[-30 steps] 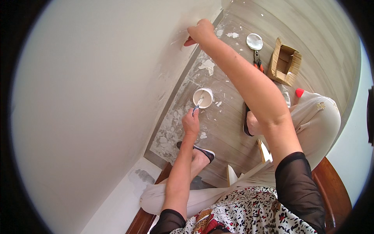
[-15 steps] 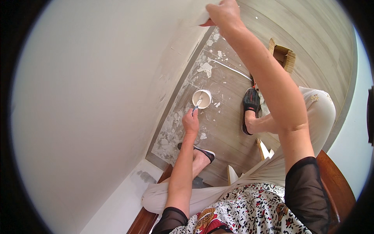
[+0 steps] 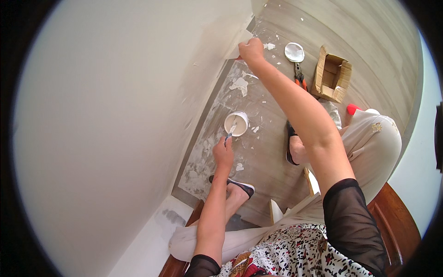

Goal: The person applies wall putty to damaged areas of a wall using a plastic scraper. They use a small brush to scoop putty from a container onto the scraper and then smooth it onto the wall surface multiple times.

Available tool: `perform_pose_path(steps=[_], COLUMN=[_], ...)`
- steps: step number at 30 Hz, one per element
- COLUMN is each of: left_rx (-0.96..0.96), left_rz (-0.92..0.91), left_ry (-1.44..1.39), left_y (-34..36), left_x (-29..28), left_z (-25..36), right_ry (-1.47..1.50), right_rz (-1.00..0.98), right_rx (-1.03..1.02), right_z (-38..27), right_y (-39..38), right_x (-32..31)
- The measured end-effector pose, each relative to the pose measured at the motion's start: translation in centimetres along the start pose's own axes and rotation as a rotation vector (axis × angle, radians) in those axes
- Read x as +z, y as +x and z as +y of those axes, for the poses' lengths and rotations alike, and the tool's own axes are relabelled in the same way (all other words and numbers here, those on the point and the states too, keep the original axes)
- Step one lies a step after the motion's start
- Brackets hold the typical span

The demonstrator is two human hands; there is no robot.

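Note:
My right hand [image 3: 251,48] is raised to the white wall [image 3: 115,115] and grips a wide putty knife [image 3: 236,44], whose pale blade lies flat against the wall; a bit of red handle shows under the fingers. My left hand [image 3: 224,154] reaches down toward the floor and holds a small spatula [image 3: 230,131] whose tip rests in a white cup of plaster [image 3: 237,123]. The cup stands on the wooden floor near the base of the wall.
White plaster spatters the floor strip [image 3: 240,85] along the wall. Farther out lie a round white lid [image 3: 294,51], orange-handled pliers [image 3: 300,76] and an open cardboard box [image 3: 331,74]. My feet wear black slippers [image 3: 290,143]. I sit on a wooden chair [image 3: 397,217].
My right hand swept up the wall with the putty knife, then came back down to about where it began. My left hand stayed at the cup.

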State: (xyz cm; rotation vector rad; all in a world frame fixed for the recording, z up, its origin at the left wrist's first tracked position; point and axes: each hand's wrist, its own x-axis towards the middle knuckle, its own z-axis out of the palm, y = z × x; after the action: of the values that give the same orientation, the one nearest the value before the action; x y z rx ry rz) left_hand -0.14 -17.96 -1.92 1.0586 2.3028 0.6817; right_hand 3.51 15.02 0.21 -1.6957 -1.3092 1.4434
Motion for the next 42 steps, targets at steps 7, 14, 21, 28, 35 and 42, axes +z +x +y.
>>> perform_pose_path(steps=[7, 14, 21, 28, 35, 42], left_rx=[-0.027, -0.009, -0.043, -0.019, -0.017, 0.037], left_rz=[-0.037, -0.028, -0.041, -0.021, -0.005, 0.010], left_ry=[-0.029, -0.001, 0.015, -0.007, 0.010, -0.005], left_y=[0.2, 0.2, 0.2, 0.1, 0.2, 0.4], left_x=[0.6, 0.3, 0.2, 0.3, 0.3, 1.6], left_z=[0.1, 0.1, -0.4, 0.6, 0.1, 0.1], right_ry=[-0.022, 0.065, 0.011, -0.005, -0.141, 0.054], right_rz=[0.022, 0.033, -0.015, -0.061, -0.247, -0.037], right_rx=[-0.057, -0.004, 0.054, -0.161, -0.160, -0.350], right_z=[-0.1, -2.2, -3.2, -5.8, -16.7, -15.4], right_y=[3.7, 3.9, 3.7, 3.1, -3.6, -5.4], right_x=[-0.6, -0.9, -0.1, -1.2, -3.4, -7.1])
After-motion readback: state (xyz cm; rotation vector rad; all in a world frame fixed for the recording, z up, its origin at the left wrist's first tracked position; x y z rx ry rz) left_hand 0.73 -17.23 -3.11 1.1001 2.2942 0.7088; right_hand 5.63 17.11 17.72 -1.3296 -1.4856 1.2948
